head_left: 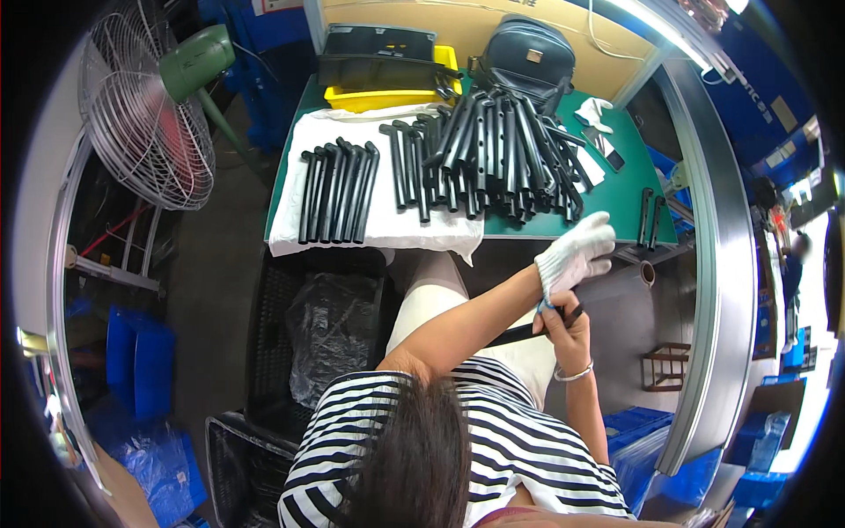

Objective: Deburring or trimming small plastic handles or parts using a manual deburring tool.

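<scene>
My left hand (576,253) wears a white knitted glove and reaches across to the right, just off the table's front edge. Its fingers are spread, with nothing in them. Right below its cuff is my bare right hand (566,333), a silver bangle on the wrist. The right fingers are closed round a black tube (518,335), which slants over my lap and is partly hidden by my left forearm. The right fingertips come close to the glove's cuff; whether they touch it I cannot tell. Ahead on the table lies a large heap of black bent tubes (493,145).
Left of the heap, several tubes (338,194) lie in a row on white cloth (290,231). Behind stand a yellow bin (356,100) and a black backpack (528,57). A white glove (594,112) and a phone (606,150) lie right. A fan (150,114) stands left.
</scene>
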